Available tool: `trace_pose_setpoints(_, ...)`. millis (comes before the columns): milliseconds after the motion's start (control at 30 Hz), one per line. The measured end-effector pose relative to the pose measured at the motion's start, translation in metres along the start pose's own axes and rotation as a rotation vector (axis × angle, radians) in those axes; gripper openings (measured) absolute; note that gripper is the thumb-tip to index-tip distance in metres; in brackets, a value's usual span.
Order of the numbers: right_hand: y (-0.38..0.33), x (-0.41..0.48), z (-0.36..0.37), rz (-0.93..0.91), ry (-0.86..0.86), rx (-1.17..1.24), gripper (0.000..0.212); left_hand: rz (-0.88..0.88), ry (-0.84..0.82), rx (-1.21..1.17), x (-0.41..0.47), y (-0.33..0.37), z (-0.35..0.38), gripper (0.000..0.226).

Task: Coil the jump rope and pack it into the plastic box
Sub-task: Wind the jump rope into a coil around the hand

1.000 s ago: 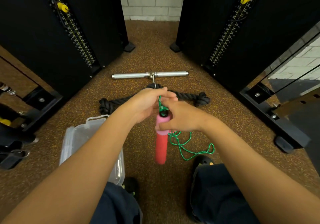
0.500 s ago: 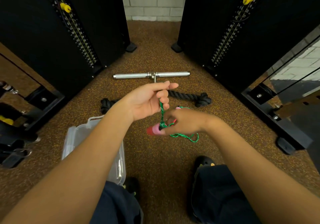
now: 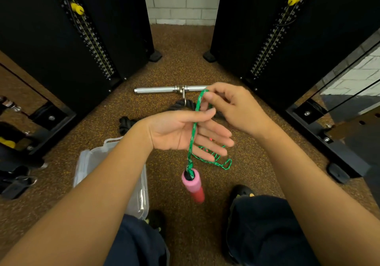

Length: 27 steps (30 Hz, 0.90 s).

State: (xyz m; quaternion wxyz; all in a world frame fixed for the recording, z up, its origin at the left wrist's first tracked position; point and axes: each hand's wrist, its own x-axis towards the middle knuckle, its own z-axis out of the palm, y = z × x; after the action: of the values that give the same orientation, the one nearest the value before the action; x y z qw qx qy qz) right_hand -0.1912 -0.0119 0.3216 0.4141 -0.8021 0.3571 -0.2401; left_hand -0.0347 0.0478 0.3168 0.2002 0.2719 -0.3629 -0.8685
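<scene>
The jump rope (image 3: 191, 140) is pinched at its top by the right hand (image 3: 236, 109) and laid across the flat, straight-fingered left hand (image 3: 174, 132). Its pink handle (image 3: 193, 184) is hung just beside the plastic box (image 3: 88, 161).

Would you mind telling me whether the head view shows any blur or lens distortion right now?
Head view: wide-angle distortion tilts the left weight stack outward; the pink handle and the left hand look slightly soft; lighting is even, without harsh glare.
</scene>
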Motion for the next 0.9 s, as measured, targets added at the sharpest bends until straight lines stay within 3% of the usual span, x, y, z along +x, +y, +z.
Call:
trace_pose_setpoints(100, 0.001, 0.001, -0.001, 0.051, 0.06, 0.05, 0.014, -0.055, -0.12, -0.037, 0.003, -0.002, 0.001, 0.049)
trace_pose_setpoints(167, 0.003, -0.001, -0.001, 0.085, 0.017, 0.028, 0.013, -0.018, -0.093, -0.053, 0.005, -0.001, 0.0, 0.051)
trace_pose_setpoints(333, 0.008, -0.006, 0.001, 0.14, -0.188, -0.243, 0.018, 0.27, 0.048, -0.148, 0.0, 0.004, -0.005, 0.043)
trace_pose_setpoints(467, 0.003, -0.007, 0.005, 0.194, -0.226, -0.251, 0.029, 0.456, 0.091, -0.306, -0.003, 0.008, -0.012, 0.039)
trace_pose_setpoints(667, 0.003, -0.007, 0.008, 0.127, -0.28, -0.291, 0.018, 0.636, 0.464, -0.403, -0.002, 0.012, -0.019, 0.044)
trace_pose_setpoints(800, -0.001, -0.01, 0.02, 0.036, -0.307, -0.373, 0.02, 0.575, 0.704, -0.302, 0.004, 0.007, -0.024, 0.047)
trace_pose_setpoints(900, -0.005, -0.011, 0.025, -0.032, -0.306, -0.416, 0.023, 0.468, 0.804, -0.065, 0.011, 0.004, -0.019, 0.048)
